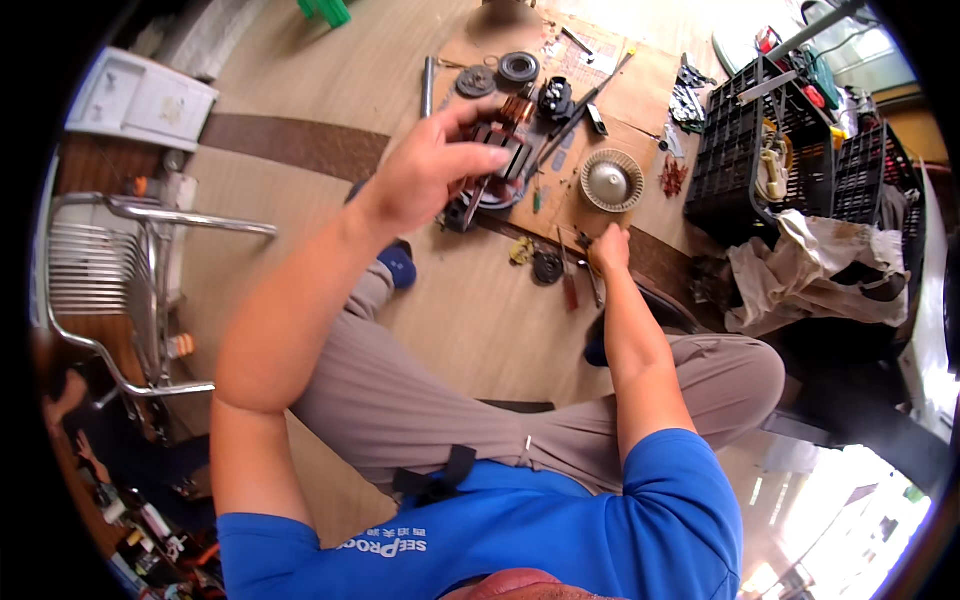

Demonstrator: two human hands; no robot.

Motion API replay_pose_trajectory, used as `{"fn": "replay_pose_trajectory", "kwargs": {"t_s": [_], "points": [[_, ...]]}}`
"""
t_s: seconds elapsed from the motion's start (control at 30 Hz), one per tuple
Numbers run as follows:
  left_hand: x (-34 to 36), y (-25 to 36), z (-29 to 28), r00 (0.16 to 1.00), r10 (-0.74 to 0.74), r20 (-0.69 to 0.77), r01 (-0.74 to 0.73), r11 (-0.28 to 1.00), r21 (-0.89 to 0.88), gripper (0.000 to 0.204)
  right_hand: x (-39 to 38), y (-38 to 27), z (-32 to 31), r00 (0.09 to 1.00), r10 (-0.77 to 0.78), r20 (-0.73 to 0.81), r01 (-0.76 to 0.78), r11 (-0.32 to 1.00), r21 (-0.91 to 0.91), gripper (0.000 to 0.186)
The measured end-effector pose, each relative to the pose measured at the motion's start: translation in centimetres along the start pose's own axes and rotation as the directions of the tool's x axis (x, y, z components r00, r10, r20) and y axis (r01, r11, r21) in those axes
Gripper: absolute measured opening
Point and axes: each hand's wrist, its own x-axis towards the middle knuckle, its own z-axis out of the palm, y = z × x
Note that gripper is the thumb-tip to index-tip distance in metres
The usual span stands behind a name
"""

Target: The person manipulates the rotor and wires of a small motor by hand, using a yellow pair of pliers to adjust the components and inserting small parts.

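My left hand (445, 160) is closed on a motor armature (508, 145) with a copper end and a shaft, held over the cardboard sheet (650, 85). My right hand (610, 245) is closed at the sheet's near edge on something I cannot make out, below the silver fan wheel (612, 180). Around them lie two round discs (475, 82) (518, 67), a black part (555, 98), a long dark bar (600, 85), a yellow part (521, 251), a dark round piece (548, 268) and a red-handled screwdriver (569, 290).
Black plastic crates (730, 155) with a pale cloth (770, 270) stand at the right. A metal chair (150, 225) and a white tray (135, 95) are on the left. A green stool (323, 10) is at the back. Another person's arm (67, 400) shows at the lower left.
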Motion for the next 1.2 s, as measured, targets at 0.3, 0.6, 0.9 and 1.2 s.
{"fn": "replay_pose_trajectory", "kwargs": {"t_s": [0.3, 0.6, 0.9, 1.2], "points": [[-1.2, -0.2, -0.3, 0.992, 0.005, 0.126, 0.027, 0.968, -0.249, 0.058, -0.3, 2.8, 1.5, 0.991, -0.132, 0.037, 0.137, 0.956, -0.259, 0.019], [-1.7, 0.3, 0.0, 1.0, 0.004, -0.01, -0.006, 0.983, -0.185, 0.052, -1.0, 0.5, -0.9, 0.976, -0.204, -0.077, 0.201, 0.978, -0.051, 0.022], [-0.8, 0.3, 1.3, 0.996, 0.079, -0.032, -0.082, 0.986, -0.145, 0.048, -4.8, -14.2, -13.9, 0.828, -0.359, -0.431, 0.561, 0.538, 0.63, 0.016], [-0.2, 0.1, 3.8, 0.984, 0.137, -0.112, -0.151, 0.981, -0.124, 0.044, -11.0, -18.3, -27.8, 0.731, -0.617, -0.292, 0.668, 0.561, 0.488, 0.013]]}}
